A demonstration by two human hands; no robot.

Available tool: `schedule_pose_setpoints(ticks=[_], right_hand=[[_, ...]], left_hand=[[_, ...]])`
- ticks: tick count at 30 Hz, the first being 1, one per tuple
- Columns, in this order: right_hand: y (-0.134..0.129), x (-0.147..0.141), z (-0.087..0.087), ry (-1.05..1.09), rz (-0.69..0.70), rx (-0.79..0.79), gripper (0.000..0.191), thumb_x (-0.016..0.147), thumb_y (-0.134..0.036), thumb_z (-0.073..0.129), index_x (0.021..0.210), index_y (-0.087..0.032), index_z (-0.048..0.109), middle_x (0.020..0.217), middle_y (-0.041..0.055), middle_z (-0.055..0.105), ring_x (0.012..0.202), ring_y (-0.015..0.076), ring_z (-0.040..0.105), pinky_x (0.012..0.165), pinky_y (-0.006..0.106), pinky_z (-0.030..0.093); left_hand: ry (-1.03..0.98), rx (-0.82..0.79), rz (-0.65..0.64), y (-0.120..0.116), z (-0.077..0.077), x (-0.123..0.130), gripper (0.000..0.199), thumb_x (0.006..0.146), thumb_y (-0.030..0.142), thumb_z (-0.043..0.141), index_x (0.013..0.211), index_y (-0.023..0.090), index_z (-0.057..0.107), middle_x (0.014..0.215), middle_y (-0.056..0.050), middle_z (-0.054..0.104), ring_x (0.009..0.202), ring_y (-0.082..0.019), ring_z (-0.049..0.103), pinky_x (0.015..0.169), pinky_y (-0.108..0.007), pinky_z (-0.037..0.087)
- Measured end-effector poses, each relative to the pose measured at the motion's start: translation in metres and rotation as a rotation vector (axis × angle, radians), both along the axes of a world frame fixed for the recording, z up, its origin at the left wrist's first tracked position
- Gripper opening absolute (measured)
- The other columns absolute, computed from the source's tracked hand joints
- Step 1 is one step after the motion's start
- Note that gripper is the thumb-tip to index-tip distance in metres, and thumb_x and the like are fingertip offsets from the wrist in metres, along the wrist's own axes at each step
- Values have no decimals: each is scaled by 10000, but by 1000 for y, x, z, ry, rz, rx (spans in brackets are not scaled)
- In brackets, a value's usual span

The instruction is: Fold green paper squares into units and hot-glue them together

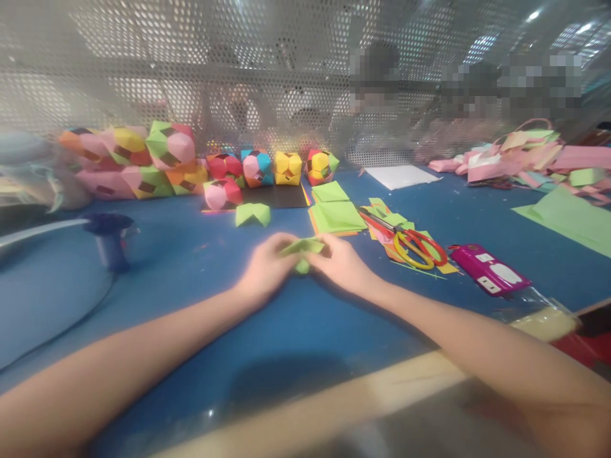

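Between my two hands is a small folded piece of green paper, held just above the blue table. My left hand grips its left side, and my right hand pinches its right side. Fingertips partly cover the folds. Beyond my left hand stands a finished-looking green folded paper unit. A stack of green paper squares lies just past my right hand, with other colours showing beneath.
Colourful folded paper balls line the perforated metal screen. Scissors with red and yellow handles lie on paper scraps at right, near a purple packet. Paper strips are heaped far right. A blue fan stands left.
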State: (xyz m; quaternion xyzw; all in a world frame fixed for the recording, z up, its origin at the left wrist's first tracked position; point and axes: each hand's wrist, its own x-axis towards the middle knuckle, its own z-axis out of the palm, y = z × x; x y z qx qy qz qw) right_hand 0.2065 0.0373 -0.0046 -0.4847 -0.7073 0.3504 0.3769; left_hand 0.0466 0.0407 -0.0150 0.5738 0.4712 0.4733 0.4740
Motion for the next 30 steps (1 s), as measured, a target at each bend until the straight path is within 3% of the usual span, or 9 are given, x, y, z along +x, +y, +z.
schedule_pose_setpoints(ticks=[6, 15, 22, 30], right_hand=[[0, -1, 0, 44, -38, 28, 73, 722, -231, 566, 754, -169, 546, 662, -6, 593, 573, 111, 512, 548, 240, 413], [-5, -2, -2, 64, 19, 78, 97, 761, -279, 550, 756, -183, 533, 670, -5, 601, 584, 115, 539, 566, 243, 436], [-5, -1, 0, -30, 31, 165, 69, 772, -240, 521, 737, -184, 539, 672, 4, 615, 599, 121, 549, 594, 246, 436], [-5, -2, 1, -84, -3, 229, 117, 791, -270, 504, 849, -178, 546, 676, 0, 584, 587, 120, 519, 577, 237, 414]], left_hand=[[77, 33, -81, -3, 4, 2, 186, 693, 186, 607, 878, 173, 623, 865, -26, 653, 785, -144, 582, 713, -272, 456], [116, 73, -16, -2, -4, -2, 90, 707, 196, 597, 763, 156, 655, 756, -35, 672, 699, -147, 603, 665, -271, 475], [160, 70, -53, -2, -2, 1, 270, 726, 183, 565, 979, 181, 659, 966, -49, 685, 872, -169, 612, 771, -290, 479], [256, 77, -29, -3, 3, 0, 157, 741, 271, 556, 798, 154, 643, 783, -20, 649, 736, -155, 562, 651, -257, 426]])
